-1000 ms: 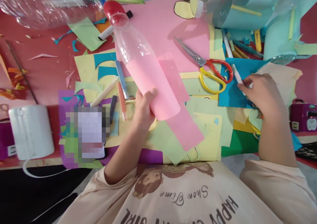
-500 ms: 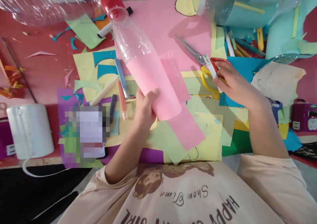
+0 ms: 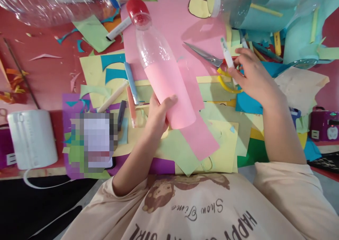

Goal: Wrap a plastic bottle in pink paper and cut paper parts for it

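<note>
My left hand (image 3: 159,114) is wrapped round the lower part of a clear plastic bottle (image 3: 150,45). It has a red cap (image 3: 137,9) and pink paper (image 3: 169,89) round its body, and it leans with the cap up and to the left. My right hand (image 3: 250,72) pinches a slim white pen-like stick with a green end (image 3: 226,52) between thumb and fingers. Just under that hand are scissors (image 3: 208,55) with red and yellow handles, blades pointing left. Whether the fingers touch the scissors is hidden. A pink paper strip (image 3: 200,139) lies below the bottle.
A clear bottle (image 3: 63,3) lies at the back left; bottles with blue paper (image 3: 299,38) are at the right. Markers (image 3: 131,82), coloured paper scraps (image 3: 92,33) and a pink sheet (image 3: 172,17) cover the middle. A white pouch (image 3: 33,139) and a pixelated phone (image 3: 97,141) are nearer left.
The bottle's cap end has swung to the right in my left hand. My right hand has lifted slightly with the white stick, and the scissors have turned a little.
</note>
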A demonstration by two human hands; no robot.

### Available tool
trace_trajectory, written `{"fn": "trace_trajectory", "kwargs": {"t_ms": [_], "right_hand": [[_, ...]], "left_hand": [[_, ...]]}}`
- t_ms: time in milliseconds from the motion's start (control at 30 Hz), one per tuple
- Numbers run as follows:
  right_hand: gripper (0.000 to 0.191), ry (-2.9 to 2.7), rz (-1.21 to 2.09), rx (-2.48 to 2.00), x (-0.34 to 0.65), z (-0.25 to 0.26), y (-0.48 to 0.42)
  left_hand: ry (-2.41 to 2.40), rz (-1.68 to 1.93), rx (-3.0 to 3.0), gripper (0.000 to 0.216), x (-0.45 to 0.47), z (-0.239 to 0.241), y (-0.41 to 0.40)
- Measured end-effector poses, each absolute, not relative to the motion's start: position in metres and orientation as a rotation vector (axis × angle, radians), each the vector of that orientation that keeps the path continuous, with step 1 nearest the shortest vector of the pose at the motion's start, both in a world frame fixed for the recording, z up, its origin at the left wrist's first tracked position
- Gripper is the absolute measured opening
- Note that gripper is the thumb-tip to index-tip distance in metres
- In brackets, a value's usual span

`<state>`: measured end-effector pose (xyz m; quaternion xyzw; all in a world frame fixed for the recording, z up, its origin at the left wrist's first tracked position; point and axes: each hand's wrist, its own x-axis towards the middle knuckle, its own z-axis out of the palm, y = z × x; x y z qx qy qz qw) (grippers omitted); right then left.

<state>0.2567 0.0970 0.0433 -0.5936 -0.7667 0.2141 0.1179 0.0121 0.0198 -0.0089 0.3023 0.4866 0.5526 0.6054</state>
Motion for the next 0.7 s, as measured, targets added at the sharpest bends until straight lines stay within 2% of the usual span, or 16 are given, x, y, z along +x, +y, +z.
{"fn": "trace_trajectory", "kwargs": {"t_ms": [200,433,700], "right_hand": [[0.016,-2.107,0.729,-1.676,0.224,0.044,0.065],[0.027,-1.796,1.367,-1.49,0.207,0.025,0.036],[0.023,-1.724,1.411,-1.405,0.205,0.017,0.032]], "left_hand": [[1.107,1.204,0.679,0.054,0.012,-0.006,0.019],[1.072,1.063,0.681,0.06,0.01,-0.003,0.019],[1.131,0.99,0.705,0.064,0.01,-0.002,0.019]]}}
